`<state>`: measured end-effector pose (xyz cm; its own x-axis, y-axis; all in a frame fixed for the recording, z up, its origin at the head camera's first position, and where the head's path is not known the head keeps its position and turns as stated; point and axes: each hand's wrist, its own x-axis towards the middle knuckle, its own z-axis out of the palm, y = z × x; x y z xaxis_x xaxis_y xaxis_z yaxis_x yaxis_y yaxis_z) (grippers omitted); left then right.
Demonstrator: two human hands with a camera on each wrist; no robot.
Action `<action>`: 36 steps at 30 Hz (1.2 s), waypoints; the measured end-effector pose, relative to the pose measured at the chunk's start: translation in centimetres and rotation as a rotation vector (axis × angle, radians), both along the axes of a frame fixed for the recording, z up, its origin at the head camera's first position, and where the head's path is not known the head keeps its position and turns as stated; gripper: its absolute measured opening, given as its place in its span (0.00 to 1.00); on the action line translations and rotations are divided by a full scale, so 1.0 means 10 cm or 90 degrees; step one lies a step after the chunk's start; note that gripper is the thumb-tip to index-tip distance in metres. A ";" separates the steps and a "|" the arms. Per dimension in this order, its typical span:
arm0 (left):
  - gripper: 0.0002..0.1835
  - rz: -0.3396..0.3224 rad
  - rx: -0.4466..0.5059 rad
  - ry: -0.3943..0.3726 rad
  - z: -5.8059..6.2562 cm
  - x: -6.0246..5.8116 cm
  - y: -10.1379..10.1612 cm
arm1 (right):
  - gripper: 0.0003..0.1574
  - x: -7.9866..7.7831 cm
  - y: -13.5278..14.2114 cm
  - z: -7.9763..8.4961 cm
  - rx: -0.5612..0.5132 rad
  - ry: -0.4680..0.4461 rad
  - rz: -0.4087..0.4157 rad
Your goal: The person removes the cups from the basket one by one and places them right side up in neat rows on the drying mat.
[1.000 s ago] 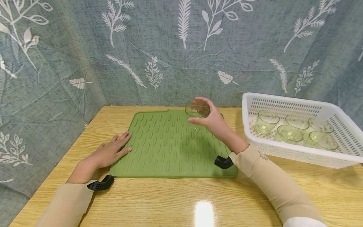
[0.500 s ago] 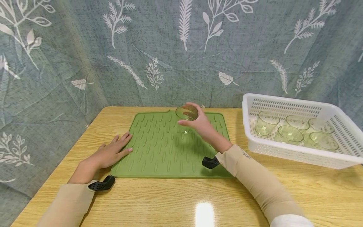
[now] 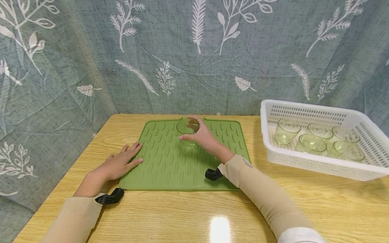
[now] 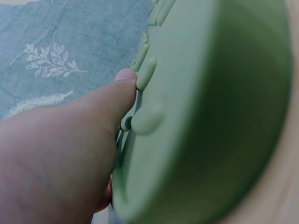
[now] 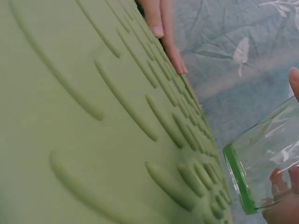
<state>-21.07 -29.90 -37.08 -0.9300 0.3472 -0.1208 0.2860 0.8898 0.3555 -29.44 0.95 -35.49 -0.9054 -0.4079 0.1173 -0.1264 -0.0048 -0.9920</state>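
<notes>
A clear greenish drinking glass (image 3: 184, 130) is gripped round its side by my right hand (image 3: 203, 135), rim up. In the right wrist view the base of the glass (image 5: 240, 179) looks apart from the ridged green mat (image 5: 117, 116). Flat and spread, my left hand (image 3: 120, 163) rests at the left edge of the mat (image 3: 170, 162), thumb on the mat. The left wrist view has that thumb (image 4: 124, 91) against the mat's raised ridges.
At the right stands a white perforated basket (image 3: 319, 165) with several similar glasses (image 3: 287, 131) inside. The wooden table (image 3: 164, 216) extends in front of the mat. A patterned blue-grey cloth (image 3: 182, 67) hangs behind and to the left.
My right hand has carried the glass leftward and lower over the mat, from its right part toward its middle. The left hand has stayed in place.
</notes>
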 end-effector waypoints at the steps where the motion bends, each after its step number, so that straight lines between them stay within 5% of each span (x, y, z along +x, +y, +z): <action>1: 0.39 -0.001 0.000 0.000 0.00 0.00 0.00 | 0.49 -0.01 -0.03 -0.01 0.005 -0.004 -0.002; 21: 0.39 -0.004 0.004 0.008 -0.01 0.01 0.00 | 0.51 -0.09 -0.42 -0.13 0.050 0.007 -0.046; 36: 0.39 0.001 -0.005 0.003 -0.04 0.01 0.01 | 0.53 -0.18 -0.66 -0.19 0.010 0.015 -0.054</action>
<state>-20.98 -29.77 -37.45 -0.9310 0.3452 -0.1183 0.2869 0.8927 0.3475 -31.23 -5.67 -37.39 -0.9337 -0.3322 0.1338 -0.1495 0.0219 -0.9885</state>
